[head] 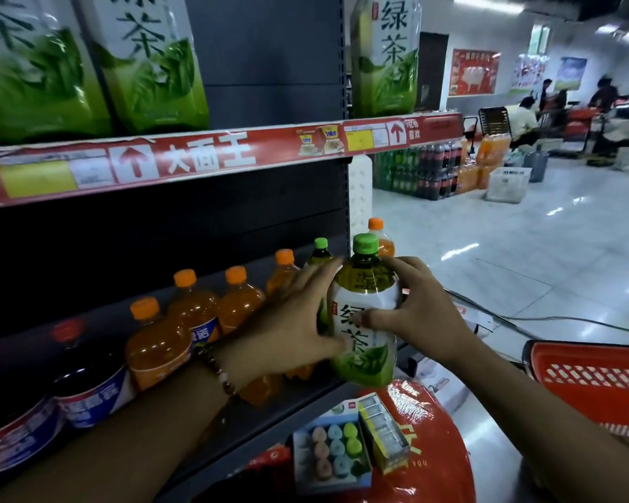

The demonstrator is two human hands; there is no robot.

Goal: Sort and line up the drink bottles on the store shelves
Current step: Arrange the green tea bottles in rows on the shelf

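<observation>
Both hands (295, 321) (425, 314) grip green tea bottle (364, 314) | dark shelf (276, 404) (edge) | glossy floor (523, 241)

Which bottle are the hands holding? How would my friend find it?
Look at the lower shelf of the dark rack, at its right end. Both hands, left and right, hold the green tea bottle there: green cap, white-and-green label, unlike the orange-capped bottles beside it.
</observation>
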